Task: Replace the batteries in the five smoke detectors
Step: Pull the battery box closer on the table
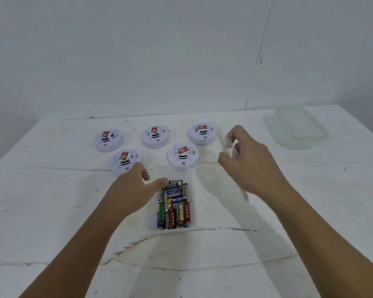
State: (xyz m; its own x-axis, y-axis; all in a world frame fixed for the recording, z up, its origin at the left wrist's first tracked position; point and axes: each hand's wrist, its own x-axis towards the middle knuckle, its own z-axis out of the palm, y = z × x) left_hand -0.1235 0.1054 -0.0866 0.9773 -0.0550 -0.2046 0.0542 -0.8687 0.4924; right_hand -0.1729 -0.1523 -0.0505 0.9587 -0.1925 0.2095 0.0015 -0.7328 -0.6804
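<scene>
Nearest on the white desk (52, 211), a clear plastic tray (192, 224) holds cylindrical batteries (176, 208), the left hand (130, 193) spread at its left rim, the right hand (251, 163) pinching a blurred translucent lid (226, 147) beyond, five round white smoke detectors (182, 157) farther back.

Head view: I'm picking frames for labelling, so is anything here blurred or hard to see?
Head view: right hand holds a motion-smeared clear lid; batteries and five smoke detectors read fairly sharp; clear container far right is faint; lighting flat, shadows soft.
</scene>
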